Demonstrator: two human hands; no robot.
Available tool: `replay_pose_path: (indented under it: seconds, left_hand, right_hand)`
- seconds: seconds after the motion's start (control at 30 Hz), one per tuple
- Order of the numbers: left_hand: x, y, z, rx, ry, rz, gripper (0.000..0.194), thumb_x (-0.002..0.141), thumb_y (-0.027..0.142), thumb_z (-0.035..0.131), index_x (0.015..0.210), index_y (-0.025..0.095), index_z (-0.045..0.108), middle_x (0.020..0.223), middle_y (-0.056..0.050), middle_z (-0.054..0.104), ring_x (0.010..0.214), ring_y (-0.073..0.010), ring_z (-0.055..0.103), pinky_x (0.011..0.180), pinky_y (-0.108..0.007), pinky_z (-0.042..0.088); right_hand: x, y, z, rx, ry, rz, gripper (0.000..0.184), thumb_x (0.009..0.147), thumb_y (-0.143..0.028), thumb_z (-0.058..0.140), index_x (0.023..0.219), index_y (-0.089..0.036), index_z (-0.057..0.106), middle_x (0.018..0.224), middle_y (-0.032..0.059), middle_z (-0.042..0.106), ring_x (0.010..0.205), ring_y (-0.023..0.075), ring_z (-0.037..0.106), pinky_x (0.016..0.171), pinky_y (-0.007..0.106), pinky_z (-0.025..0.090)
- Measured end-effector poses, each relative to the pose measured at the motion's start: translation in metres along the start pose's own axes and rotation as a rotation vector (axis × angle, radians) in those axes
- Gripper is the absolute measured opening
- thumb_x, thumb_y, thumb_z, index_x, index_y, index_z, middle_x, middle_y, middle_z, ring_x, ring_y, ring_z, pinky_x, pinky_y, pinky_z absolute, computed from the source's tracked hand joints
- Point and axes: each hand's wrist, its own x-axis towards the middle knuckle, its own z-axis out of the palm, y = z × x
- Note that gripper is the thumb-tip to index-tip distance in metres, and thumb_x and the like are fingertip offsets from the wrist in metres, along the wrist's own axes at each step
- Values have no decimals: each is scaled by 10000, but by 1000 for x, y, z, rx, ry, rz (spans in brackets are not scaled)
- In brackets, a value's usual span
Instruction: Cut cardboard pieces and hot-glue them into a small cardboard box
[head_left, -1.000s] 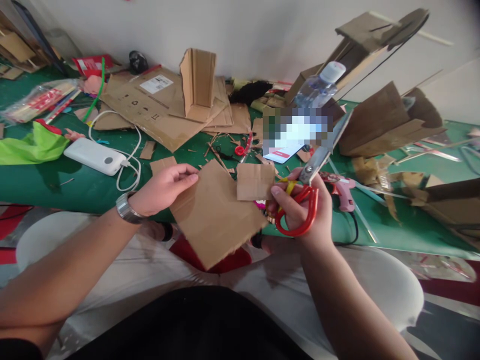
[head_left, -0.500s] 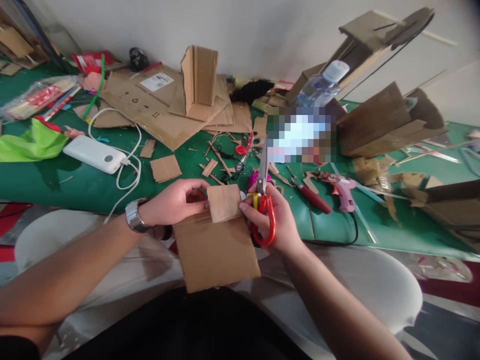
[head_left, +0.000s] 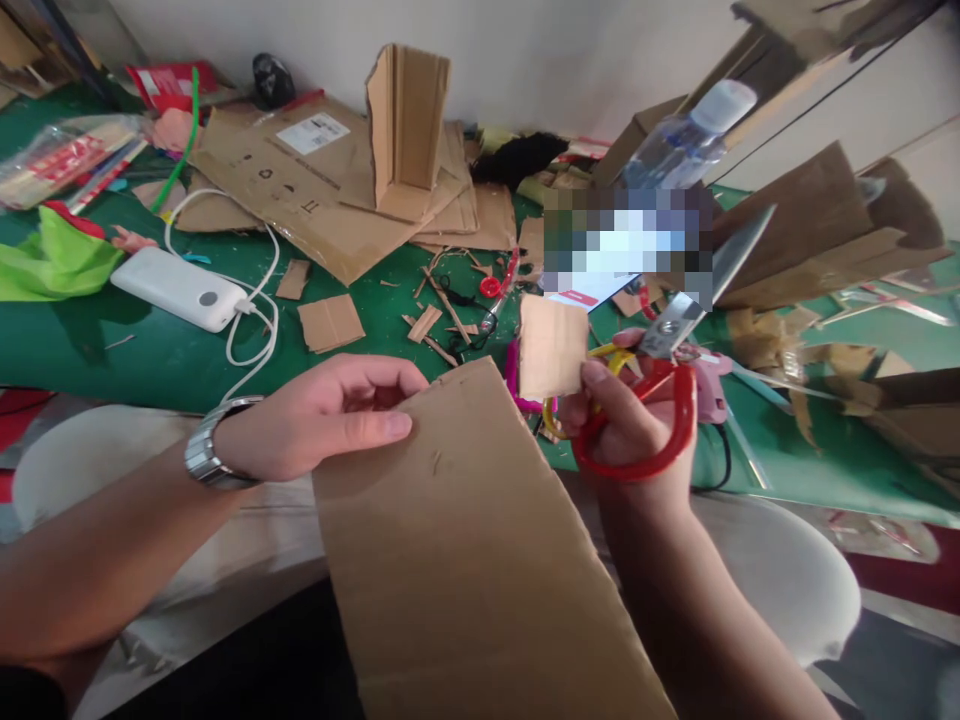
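Over my lap I am holding a large cardboard sheet (head_left: 465,560), which is slanting toward me and running out of view at the bottom. My left hand (head_left: 330,415), with a metal watch (head_left: 206,450) on its wrist, is gripping the sheet's far left corner, thumb lying on top and fingers curling behind. My hands are staying apart: my right hand (head_left: 637,420) is closing around the red handle of the scissors (head_left: 667,330), whose metal end is pointing away from me, and its thumb is also pinching a small cardboard square (head_left: 553,345) just beyond the sheet's right edge. Past them, on the green table (head_left: 150,355), a pink glue gun (head_left: 711,385) is lying partly behind my right hand, while a loose cardboard piece (head_left: 330,323) is resting near a white power bank (head_left: 172,288). Farther back, an upright folded cardboard piece (head_left: 412,125) is standing on a flattened carton (head_left: 300,190), and a clear bottle (head_left: 679,145) is leaning to the right
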Motion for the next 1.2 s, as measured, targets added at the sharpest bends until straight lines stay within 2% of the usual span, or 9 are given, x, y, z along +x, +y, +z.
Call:
replay_pose_path:
  seconds: [0.2, 0.33, 0.43, 0.53, 0.77, 0.9, 0.97, 1.1, 1.2]
  left_hand:
    - [-4, 5, 2, -9, 0, 13, 174, 930, 429, 818, 981, 263, 805, 843, -18, 765, 683, -179, 676, 567, -262, 527]
    - [2, -3, 0, -100, 61, -5, 158, 946, 391, 805, 986, 244, 762, 905, -22, 780, 744, -189, 706, 627, -276, 561]
    - [10, -17, -3, -208, 188, 1, 219, 952, 392, 774, 1081, 225, 717, 1010, -41, 805, 882, -241, 771, 735, -331, 623]
    - [19, -30, -9, -282, 300, 33, 261, 902, 313, 732, 1137, 228, 658, 1079, -42, 814, 981, -274, 802, 794, -377, 649]
    - [29, -46, -15, -224, 361, 196, 543, 839, 223, 833, 1340, 280, 631, 1397, -68, 780, 1220, -299, 782, 864, -377, 667]
    - [31, -55, -6, -166, 411, 291, 871, 740, 251, 1016, 1481, 321, 564, 1515, -65, 734, 1397, -314, 710, 1095, -447, 653]
    - [31, -57, 1, -105, 404, 298, 928, 736, 285, 1043, 1525, 305, 554, 1522, -93, 736, 1420, -335, 702, 1159, -499, 636]
    - [28, -60, 20, 4, 351, 285, 755, 786, 419, 1021, 1437, 249, 679, 1323, -111, 832, 1446, -395, 696, 1213, -592, 612]
    - [22, -63, 36, -22, 245, 241, 629, 889, 518, 933, 1411, 233, 728, 1297, -133, 857, 1359, -403, 766, 1197, -606, 629]
  right_hand:
    - [1, -1, -1, 31, -5, -19, 368, 820, -261, 900, 1069, -293, 631, 572, -99, 557, 369, 117, 501, 362, 270, 386]
    - [4, -3, -6, 43, -32, -40, 376, 824, -264, 925, 1072, -288, 644, 587, -97, 577, 372, 115, 519, 374, 269, 390]
    - [9, -3, -11, 18, 27, -119, 394, 793, -276, 932, 1081, -277, 664, 609, -109, 622, 406, 127, 546, 393, 264, 426]
    - [15, -6, -14, 57, 81, -206, 372, 770, -246, 931, 1038, -265, 674, 612, -110, 626, 391, 121, 527, 372, 260, 403]
    - [11, -9, -11, 55, 34, -168, 418, 772, -293, 993, 1035, -280, 669, 654, -87, 641, 401, 125, 565, 358, 257, 429]
    - [9, 3, -10, -12, 28, -101, 420, 776, -322, 1004, 1025, -269, 669, 730, -76, 690, 412, 105, 573, 361, 240, 441]
    - [10, 10, -10, -18, 29, -103, 399, 802, -313, 980, 1040, -266, 664, 740, -79, 690, 425, 106, 587, 366, 236, 454]
    - [9, 17, -9, 23, -13, -112, 384, 850, -296, 937, 1084, -278, 633, 771, -82, 685, 449, 107, 604, 387, 237, 483]
    - [8, 17, -8, 83, 0, -114, 411, 822, -251, 935, 1085, -284, 621, 751, -88, 684, 469, 116, 616, 418, 239, 505]
